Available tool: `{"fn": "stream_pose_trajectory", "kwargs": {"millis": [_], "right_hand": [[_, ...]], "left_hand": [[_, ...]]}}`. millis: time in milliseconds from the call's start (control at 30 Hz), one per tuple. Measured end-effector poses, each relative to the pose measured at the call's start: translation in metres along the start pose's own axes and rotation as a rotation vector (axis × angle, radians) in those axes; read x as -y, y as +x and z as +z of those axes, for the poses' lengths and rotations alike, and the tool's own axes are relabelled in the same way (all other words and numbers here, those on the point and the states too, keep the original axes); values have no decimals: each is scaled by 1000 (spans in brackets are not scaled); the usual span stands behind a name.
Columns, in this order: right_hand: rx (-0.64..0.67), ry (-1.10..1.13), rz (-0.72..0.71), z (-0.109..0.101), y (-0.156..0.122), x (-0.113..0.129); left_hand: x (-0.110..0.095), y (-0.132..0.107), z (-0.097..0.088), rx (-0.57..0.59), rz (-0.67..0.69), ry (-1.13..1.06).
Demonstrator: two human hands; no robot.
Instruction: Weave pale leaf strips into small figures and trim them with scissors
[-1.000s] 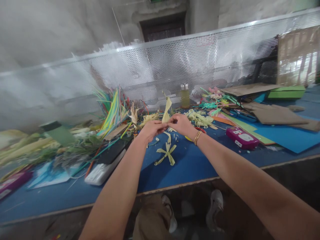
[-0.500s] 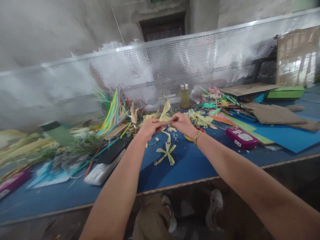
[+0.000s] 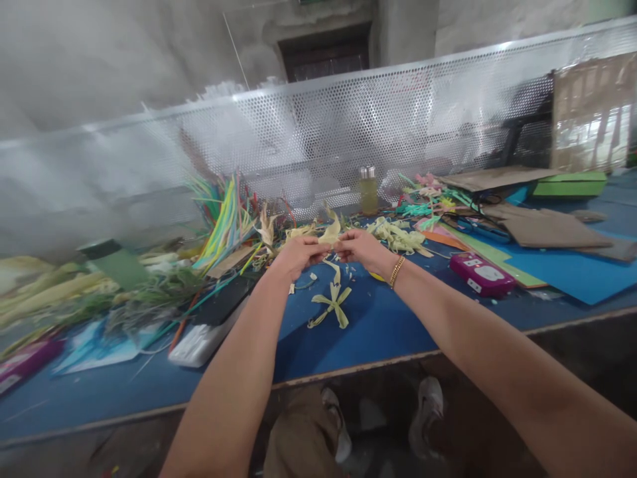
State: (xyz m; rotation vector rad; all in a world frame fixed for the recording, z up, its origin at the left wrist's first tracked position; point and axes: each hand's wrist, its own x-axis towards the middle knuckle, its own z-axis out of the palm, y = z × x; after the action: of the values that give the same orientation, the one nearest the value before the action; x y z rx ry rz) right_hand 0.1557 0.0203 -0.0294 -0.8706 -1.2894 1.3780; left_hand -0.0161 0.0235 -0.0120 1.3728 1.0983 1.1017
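Note:
Between my two hands, above the blue table (image 3: 358,345), is a pale yellow-green strip of corn husk (image 3: 330,232). My left hand (image 3: 302,254) pinches its left side with thumb and fingers. My right hand (image 3: 361,245), a gold bracelet on its wrist, pinches the other side close by. The upper end of the strip points up past the fingertips. Below my hands, a flower-like shape of husk strips (image 3: 333,304) lies on the table, with small scraps around it.
A pile of husk strips (image 3: 398,236) and a capped bottle (image 3: 367,191) stand beyond my right hand. Bundled coloured stems (image 3: 223,222) and a white device (image 3: 199,345) are at left. A magenta box (image 3: 481,273) and cardboard sheets (image 3: 545,226) lie right, before a perforated metal panel (image 3: 348,126).
The upper end of the husk strip has come lower and bent over. My right hand has tilted flatter, its fingers nearer the left ones. Both hands keep their pinch.

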Motion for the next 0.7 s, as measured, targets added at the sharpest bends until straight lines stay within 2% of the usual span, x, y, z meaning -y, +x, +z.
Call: {"fn": "stream_pose_trajectory", "kwargs": {"millis": [200,333,567,700], "right_hand": [[-32,35,78,1,2,-1],[-56,35,93,1,3,-1],[1,33,96,-1,1,-1],[-3,14,113,-2,2,-2]], "left_hand": [[3,2,1,-24,-124,-39],[1,-2,5,10,-188,-46],[-1,-2,4,-10,-197,-41],[-1,-3,4,12,-194,48]]}}
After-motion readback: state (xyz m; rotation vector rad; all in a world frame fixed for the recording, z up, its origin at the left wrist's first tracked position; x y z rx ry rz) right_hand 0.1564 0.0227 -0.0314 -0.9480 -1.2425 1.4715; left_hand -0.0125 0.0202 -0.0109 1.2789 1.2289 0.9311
